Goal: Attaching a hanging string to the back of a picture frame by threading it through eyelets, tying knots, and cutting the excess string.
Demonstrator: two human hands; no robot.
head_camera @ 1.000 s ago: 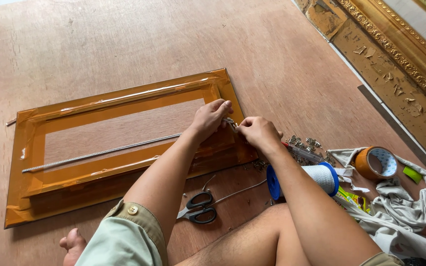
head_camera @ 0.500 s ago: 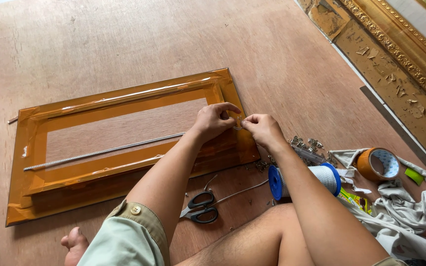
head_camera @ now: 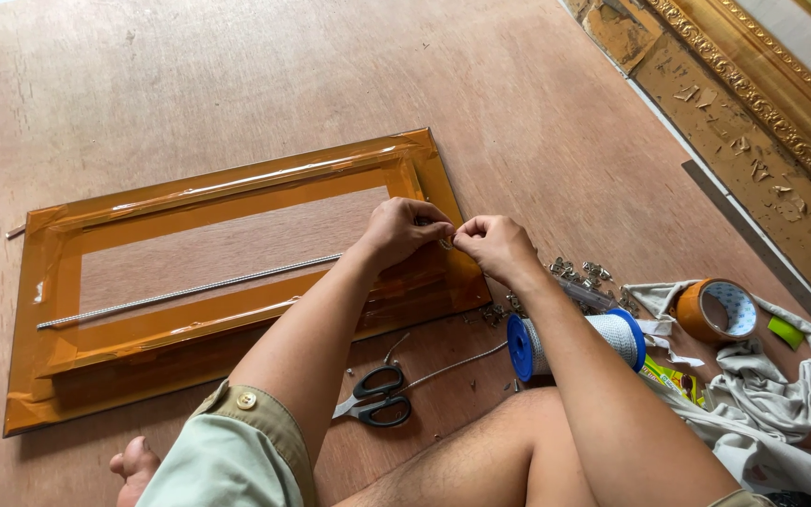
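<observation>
A picture frame back (head_camera: 237, 207), wrapped in glossy orange-brown tape, lies flat on a wooden board. A thin silvery cord (head_camera: 190, 286) runs across its middle from the left side toward the right side. My left hand (head_camera: 404, 230) and my right hand (head_camera: 495, 246) meet at the frame's right side. Their fingertips pinch something small where the cord ends; what it is stays hidden by the fingers.
A blue-ended spool of white cord (head_camera: 579, 340) lies by my right forearm, its loose end trailing toward black-handled scissors (head_camera: 375, 396). Small metal hangers (head_camera: 579, 270), a roll of brown tape (head_camera: 713, 310) and crumpled cloth (head_camera: 762, 385) sit right. An ornate gilt frame (head_camera: 753, 84) is at top right.
Both hands have drawn closer together at the frame's right side, fingertips now touching. The frame and the cord have not shifted.
</observation>
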